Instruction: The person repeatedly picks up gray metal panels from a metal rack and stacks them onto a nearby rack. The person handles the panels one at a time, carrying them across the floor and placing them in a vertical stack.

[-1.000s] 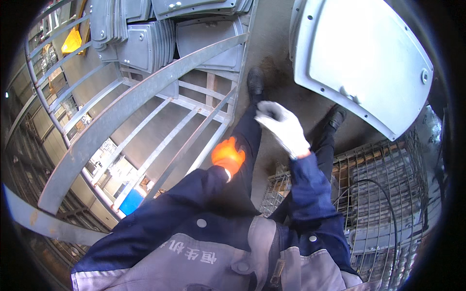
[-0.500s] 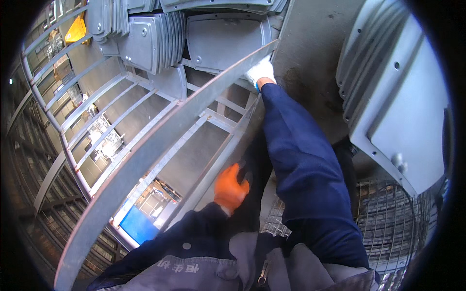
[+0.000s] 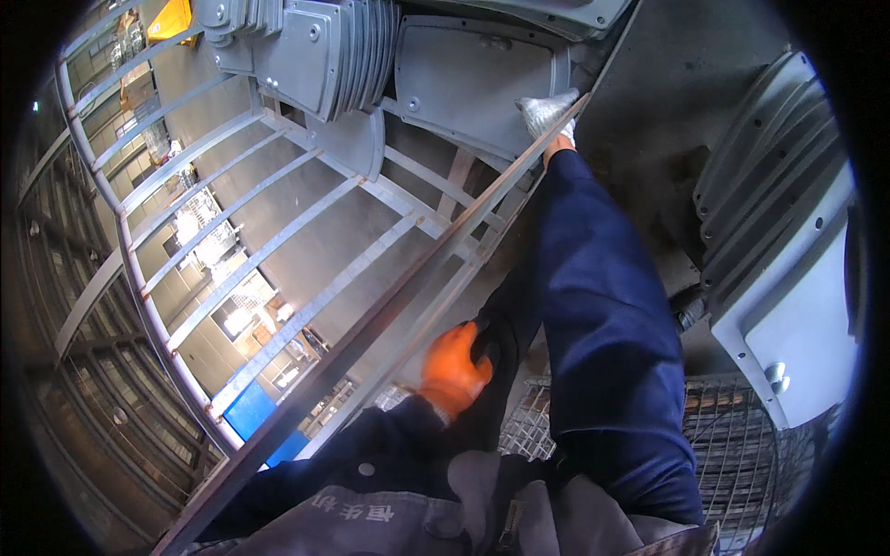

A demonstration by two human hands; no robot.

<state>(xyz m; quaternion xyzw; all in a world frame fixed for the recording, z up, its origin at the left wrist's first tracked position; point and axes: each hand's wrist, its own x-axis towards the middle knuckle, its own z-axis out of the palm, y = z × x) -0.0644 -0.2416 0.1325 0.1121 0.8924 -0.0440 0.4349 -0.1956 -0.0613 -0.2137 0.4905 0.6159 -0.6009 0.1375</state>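
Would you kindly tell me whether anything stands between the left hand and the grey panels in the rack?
Yes, in this view a metal rail runs diagonally between the left hand and the grey panels.

Smooth metal plates [image 3: 482, 88], dull metal rack bar [image 3: 399, 301], cloth sleeve [image 3: 607, 306]

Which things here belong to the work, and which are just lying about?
Likely work:
white-gloved right hand, at the long grey metal rail
orange-gloved left hand
flat grey panels

Likely lying about:
yellow angular object
blue boxy object
grey wire mesh
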